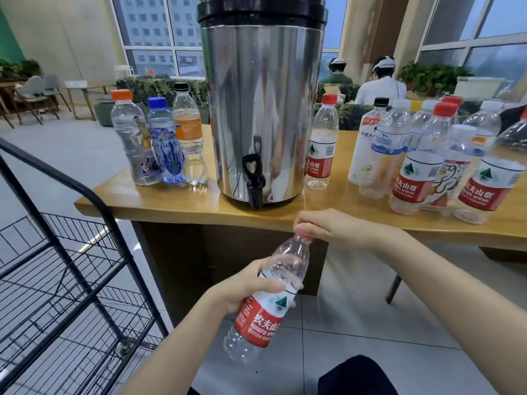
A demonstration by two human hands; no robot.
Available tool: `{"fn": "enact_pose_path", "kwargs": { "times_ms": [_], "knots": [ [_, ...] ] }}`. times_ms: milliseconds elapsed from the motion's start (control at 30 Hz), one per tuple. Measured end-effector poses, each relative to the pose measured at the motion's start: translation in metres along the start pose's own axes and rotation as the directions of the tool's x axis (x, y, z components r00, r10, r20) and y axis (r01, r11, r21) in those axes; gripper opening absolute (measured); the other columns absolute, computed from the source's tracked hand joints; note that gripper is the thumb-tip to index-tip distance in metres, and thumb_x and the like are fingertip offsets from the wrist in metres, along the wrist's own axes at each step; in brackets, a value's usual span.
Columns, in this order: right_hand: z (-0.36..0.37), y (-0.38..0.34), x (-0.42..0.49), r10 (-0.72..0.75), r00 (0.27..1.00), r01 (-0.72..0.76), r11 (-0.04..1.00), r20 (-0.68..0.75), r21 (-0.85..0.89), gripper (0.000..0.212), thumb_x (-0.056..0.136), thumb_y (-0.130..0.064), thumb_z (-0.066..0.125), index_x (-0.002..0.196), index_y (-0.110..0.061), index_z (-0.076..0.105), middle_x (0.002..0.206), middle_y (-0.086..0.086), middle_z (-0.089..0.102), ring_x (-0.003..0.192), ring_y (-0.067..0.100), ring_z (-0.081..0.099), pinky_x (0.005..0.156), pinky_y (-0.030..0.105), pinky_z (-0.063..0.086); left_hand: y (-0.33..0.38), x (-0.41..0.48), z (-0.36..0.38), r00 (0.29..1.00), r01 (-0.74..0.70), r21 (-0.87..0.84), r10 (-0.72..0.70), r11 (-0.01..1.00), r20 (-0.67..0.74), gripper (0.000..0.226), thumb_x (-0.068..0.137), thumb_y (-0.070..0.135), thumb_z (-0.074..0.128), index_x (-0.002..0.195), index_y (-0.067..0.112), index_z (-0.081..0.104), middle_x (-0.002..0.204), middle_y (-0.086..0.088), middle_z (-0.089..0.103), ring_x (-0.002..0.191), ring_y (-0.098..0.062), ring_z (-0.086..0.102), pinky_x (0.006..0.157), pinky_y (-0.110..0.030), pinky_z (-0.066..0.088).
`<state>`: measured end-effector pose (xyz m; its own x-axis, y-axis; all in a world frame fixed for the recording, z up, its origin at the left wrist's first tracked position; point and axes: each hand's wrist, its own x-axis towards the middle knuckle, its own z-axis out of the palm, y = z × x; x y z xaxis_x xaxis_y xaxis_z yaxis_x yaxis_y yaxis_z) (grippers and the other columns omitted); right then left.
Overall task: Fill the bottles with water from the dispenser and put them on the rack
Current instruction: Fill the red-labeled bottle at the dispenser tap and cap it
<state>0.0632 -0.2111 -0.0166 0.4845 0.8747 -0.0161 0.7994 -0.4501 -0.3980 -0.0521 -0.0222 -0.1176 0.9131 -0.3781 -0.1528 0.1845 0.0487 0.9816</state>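
A clear plastic bottle with a red label (266, 297) is tilted in front of the table, below its edge. My left hand (245, 289) grips its middle. My right hand (325, 226) is curled round its red cap at the top. The steel water dispenser (262, 104) stands on the wooden table (171, 203), its black tap (253, 178) hanging over the front edge just above and left of the cap. The black wire rack (65, 266) stands at the lower left, its shelves bare.
Three bottles (159, 138) stand on the table left of the dispenser, one red-capped bottle (320, 143) just to its right, and several more bottles (433, 158) cluster at the far right. Two people sit behind the table. Grey tiled floor lies below.
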Motion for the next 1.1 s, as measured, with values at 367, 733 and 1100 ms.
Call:
{"fn": "enact_pose_path", "kwargs": {
  "times_ms": [367, 733, 1100],
  "knots": [
    [-0.012, 0.001, -0.006, 0.210, 0.977, -0.196, 0.950, -0.032, 0.242, 0.017, 0.093, -0.031, 0.061, 0.102, -0.017, 0.067, 0.088, -0.002, 0.070, 0.071, 0.005, 0.067, 0.064, 0.016, 0.052, 0.005, 0.011, 0.008, 0.863, -0.011, 0.636, 0.329, 0.771, -0.384, 0.075, 0.072, 0.035, 0.084, 0.134, 0.041, 0.041, 0.113, 0.023, 0.059, 0.103, 0.000, 0.060, 0.083, -0.012, 0.050],
    [-0.020, 0.065, 0.016, 0.465, 0.798, -0.492, 0.870, -0.383, 0.030, 0.024, 0.089, -0.021, 0.067, 0.111, -0.012, 0.066, 0.108, 0.008, 0.064, 0.091, 0.018, 0.053, 0.080, 0.028, 0.040, -0.012, 0.007, 0.005, 0.904, 0.008, 0.065, 0.021, 0.998, -0.427, 0.053, 0.083, 0.041, 0.070, 0.130, 0.034, 0.047, 0.120, 0.000, 0.066, 0.103, -0.018, 0.070, 0.093, -0.040, 0.056],
    [-0.015, 0.049, 0.032, 0.493, 0.669, -0.585, 0.811, -0.556, 0.015, 0.039, 0.093, -0.024, 0.063, 0.125, -0.003, 0.058, 0.121, 0.017, 0.055, 0.109, 0.034, 0.056, 0.091, 0.042, 0.045, -0.011, 0.011, -0.020, 0.714, 0.051, 0.155, 0.072, 0.987, -0.697, 0.069, 0.077, 0.028, 0.082, 0.134, 0.025, 0.044, 0.122, 0.003, 0.060, 0.103, -0.014, 0.063, 0.081, -0.028, 0.054]
  ]
}}
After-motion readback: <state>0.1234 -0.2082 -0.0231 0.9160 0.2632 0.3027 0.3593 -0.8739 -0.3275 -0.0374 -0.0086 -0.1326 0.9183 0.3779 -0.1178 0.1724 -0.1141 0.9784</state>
